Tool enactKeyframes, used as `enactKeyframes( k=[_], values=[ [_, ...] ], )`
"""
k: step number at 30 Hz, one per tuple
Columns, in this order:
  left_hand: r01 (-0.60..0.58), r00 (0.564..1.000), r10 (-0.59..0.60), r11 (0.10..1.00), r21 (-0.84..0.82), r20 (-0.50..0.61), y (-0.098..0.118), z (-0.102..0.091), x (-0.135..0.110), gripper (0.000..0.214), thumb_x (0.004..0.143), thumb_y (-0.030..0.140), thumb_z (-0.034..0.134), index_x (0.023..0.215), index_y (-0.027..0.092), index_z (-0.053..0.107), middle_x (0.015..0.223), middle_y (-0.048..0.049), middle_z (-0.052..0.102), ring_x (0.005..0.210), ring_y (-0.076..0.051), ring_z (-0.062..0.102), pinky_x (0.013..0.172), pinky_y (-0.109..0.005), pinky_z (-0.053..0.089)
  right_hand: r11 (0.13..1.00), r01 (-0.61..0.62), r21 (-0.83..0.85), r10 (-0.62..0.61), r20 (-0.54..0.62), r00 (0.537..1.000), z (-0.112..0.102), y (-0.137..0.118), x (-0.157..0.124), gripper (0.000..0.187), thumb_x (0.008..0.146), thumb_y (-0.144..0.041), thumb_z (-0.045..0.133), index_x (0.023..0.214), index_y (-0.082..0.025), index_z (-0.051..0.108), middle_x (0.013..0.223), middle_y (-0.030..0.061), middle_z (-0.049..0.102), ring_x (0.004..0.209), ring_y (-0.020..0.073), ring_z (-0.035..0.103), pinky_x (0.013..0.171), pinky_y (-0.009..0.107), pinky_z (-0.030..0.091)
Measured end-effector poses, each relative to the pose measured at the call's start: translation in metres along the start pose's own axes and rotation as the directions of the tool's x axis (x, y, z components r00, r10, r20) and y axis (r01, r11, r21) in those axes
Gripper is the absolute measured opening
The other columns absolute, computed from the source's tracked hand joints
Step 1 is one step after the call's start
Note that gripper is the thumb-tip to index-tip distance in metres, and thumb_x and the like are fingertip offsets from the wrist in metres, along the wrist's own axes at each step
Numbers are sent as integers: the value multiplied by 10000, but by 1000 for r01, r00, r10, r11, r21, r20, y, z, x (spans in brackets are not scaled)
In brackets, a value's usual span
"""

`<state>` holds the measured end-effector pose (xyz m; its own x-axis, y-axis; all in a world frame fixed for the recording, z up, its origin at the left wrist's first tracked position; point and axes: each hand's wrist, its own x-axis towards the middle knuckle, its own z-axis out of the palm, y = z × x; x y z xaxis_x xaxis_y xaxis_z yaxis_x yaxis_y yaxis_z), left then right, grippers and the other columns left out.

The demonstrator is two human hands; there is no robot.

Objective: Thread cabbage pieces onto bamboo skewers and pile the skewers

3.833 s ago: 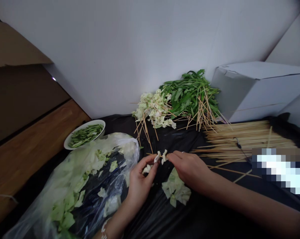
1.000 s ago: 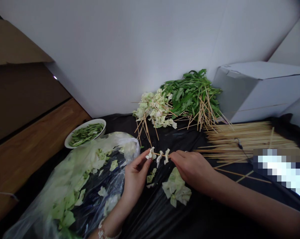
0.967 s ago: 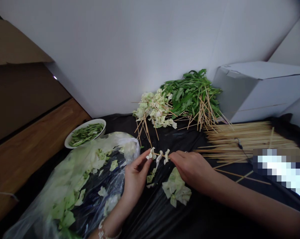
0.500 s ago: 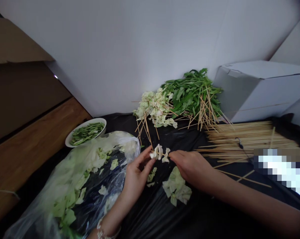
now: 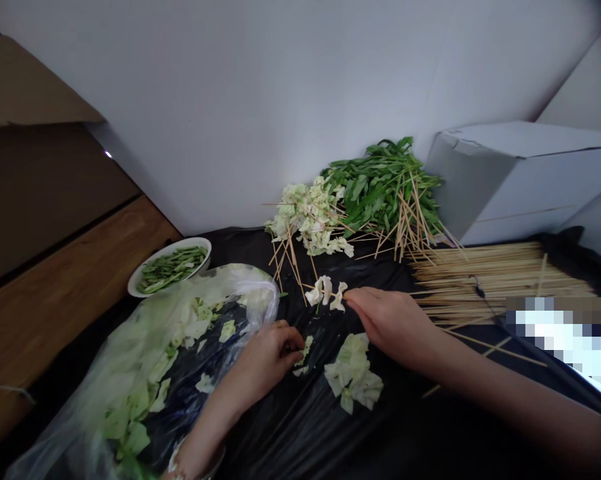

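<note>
My right hand (image 5: pixel 388 327) is closed round a bamboo skewer that points left. Several pale cabbage pieces (image 5: pixel 326 291) are threaded on the skewer, just beyond my fingertips. Lower down, my left hand (image 5: pixel 273 353) has its fingers curled together at the edge of a small cabbage piece (image 5: pixel 307 349) on the black plastic sheet (image 5: pixel 290 427). A bigger cabbage leaf (image 5: pixel 354 375) lies below my right hand, apart from it. Left of my left hand is a clear plastic bag (image 5: pixel 85 387) with loose cabbage leaves (image 5: pixel 136 407).
Cabbage skewers (image 5: pixel 308 217) and leafy green skewers (image 5: pixel 380 183) are heaped against the wall. Many bare skewers (image 5: pixel 485 273) lie at right, beside a white box (image 5: pixel 525 180) and a blurred-out bright screen (image 5: pixel 570 347). A white bowl (image 5: pixel 134 285) of cut greens stands at left.
My left hand has let go of the threaded cabbage and moved down to the small cabbage piece on the sheet. My right hand, still on the skewer, has shifted slightly up and right.
</note>
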<state>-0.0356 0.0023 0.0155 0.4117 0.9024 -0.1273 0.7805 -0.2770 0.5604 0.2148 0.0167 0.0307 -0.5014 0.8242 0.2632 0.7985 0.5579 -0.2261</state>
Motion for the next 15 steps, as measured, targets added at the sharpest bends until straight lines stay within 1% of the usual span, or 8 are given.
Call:
enactKeyframes(
  k=[3,4,7,9,11,12,13,15],
  values=[
    [-9,1000,9,1000,22,1,0,1,0,97,768,137,608,743,204,672,797,-25,622,727,-173,575,647,-265,380,1000,-8,-2,8,-4,1000,-2,0,0,283,924,-83,371,1000,-153,635,909,85,686,834,174,631,731,267,444],
    [-14,999,15,1000,23,-32,1,2,1,98,785,139,597,752,203,664,797,-25,619,720,-170,572,647,-266,380,1000,-12,-3,12,-5,1000,-3,1,0,280,925,-84,374,998,-154,635,907,85,687,836,174,631,731,264,443],
    [-33,980,31,999,-9,-195,9,8,2,76,858,196,568,831,200,639,803,-25,612,707,-163,565,654,-273,389,1000,-13,1,13,3,1000,-7,1,1,271,926,-89,385,1017,-156,632,905,85,686,852,178,629,735,261,440],
    [-72,968,59,996,-46,-243,17,16,1,110,894,269,565,836,199,628,810,-28,614,724,-166,572,667,-279,401,1000,-17,6,17,17,1000,-9,1,2,270,929,-88,383,1022,-149,629,909,88,684,871,185,632,744,268,439],
    [-123,973,108,990,-64,-203,25,26,0,178,894,349,590,812,198,636,833,-37,621,777,-179,586,703,-291,418,1000,-30,4,30,31,999,-10,1,2,267,935,-87,378,1015,-142,627,913,91,680,886,197,637,751,280,440],
    [-141,977,129,988,-60,-172,29,31,-1,192,870,383,626,818,199,648,850,-41,625,808,-191,591,728,-301,427,999,-39,1,39,37,999,-11,0,3,265,938,-89,377,1010,-140,627,913,91,678,888,202,639,751,285,441],
    [-153,980,146,987,-43,-138,31,37,-2,217,824,415,682,839,200,661,876,-47,630,846,-209,594,751,-315,434,999,-46,-2,46,43,998,-11,0,3,263,940,-91,379,1008,-141,627,913,90,678,889,205,642,752,288,441],
    [-181,980,179,984,-10,-86,33,45,-2,274,734,413,772,879,202,675,931,-57,639,920,-240,591,795,-339,439,998,-57,-3,57,50,997,-11,-1,3,263,943,-95,382,1015,-144,630,917,89,679,893,207,645,755,289,442]
  ],
)
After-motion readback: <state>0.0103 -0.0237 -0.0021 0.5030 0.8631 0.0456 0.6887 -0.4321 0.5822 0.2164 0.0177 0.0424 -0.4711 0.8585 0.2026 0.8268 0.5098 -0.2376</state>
